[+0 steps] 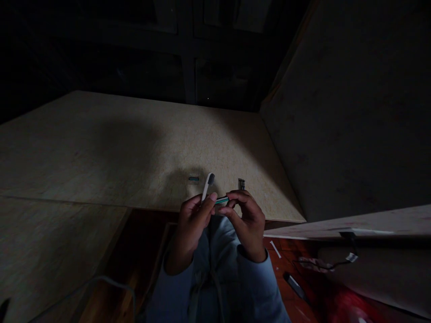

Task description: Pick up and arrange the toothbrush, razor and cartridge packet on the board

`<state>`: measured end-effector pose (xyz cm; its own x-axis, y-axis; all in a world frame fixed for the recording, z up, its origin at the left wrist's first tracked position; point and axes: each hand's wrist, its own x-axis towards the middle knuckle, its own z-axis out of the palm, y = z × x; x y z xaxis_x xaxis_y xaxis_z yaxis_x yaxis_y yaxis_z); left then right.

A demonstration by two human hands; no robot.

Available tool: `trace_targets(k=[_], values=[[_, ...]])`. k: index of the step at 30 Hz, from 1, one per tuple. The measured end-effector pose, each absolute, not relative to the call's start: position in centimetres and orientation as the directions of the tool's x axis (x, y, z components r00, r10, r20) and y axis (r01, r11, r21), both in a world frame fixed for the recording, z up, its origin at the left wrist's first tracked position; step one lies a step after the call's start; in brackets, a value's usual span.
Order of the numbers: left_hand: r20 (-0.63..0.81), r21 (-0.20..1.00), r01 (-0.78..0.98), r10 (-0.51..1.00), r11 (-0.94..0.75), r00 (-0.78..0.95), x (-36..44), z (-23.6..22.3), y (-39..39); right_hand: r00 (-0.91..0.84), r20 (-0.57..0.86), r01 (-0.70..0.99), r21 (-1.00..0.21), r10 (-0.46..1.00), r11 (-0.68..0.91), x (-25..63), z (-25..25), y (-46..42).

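Dim light falls on my two hands, close together at the table's near edge. My left hand [195, 220] is closed around the white handle of a toothbrush [206, 185], whose dark bristles point up and to the right. Its thumb also presses on one end of a small razor cartridge [221, 200] with a teal stripe. The thumb and fingers of my right hand [247, 215] pinch the other end. Just beyond my left hand, a similar teal-striped cartridge [193, 179] lies on the table. Behind my right fingers is a small metallic piece [241, 183], perhaps a razor head, partly hidden.
The pale tabletop [134, 143] meets an upright panel [350, 112] on the right. A second pale surface [50, 246] lies at lower left, with a cable [104, 278] across it. Small items, including a white strip [275, 249], lie on the reddish floor.
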<state>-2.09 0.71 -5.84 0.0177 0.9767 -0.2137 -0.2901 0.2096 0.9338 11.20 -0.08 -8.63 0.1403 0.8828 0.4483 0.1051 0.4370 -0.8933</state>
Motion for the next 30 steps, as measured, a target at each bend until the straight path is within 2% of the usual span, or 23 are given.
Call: trace_targets(k=[7,12,21,30], values=[[-0.233,0.914,-0.345,0.972,0.212,-0.021,-2.0,-6.1,1.0,0.113,0.399,0.035,-0.917,0.91,0.398,11.7,-8.5,-0.4],[-0.219,0.888,-0.41,0.976,0.209,0.023,-1.9,-6.5,1.0,0.07,0.365,-0.032,-0.929,0.928,0.368,11.7,-8.5,-0.3],[-0.225,0.88,-0.408,0.97,0.244,0.093,-1.1,-6.8,0.6,-0.081,0.435,-0.037,-0.9,0.897,0.434,12.0,-8.6,-0.1],[-0.25,0.86,-0.431,0.962,0.273,0.109,-0.8,-6.8,0.7,-0.107,0.434,-0.055,-0.901,0.894,0.431,12.4,-8.9,0.0]])
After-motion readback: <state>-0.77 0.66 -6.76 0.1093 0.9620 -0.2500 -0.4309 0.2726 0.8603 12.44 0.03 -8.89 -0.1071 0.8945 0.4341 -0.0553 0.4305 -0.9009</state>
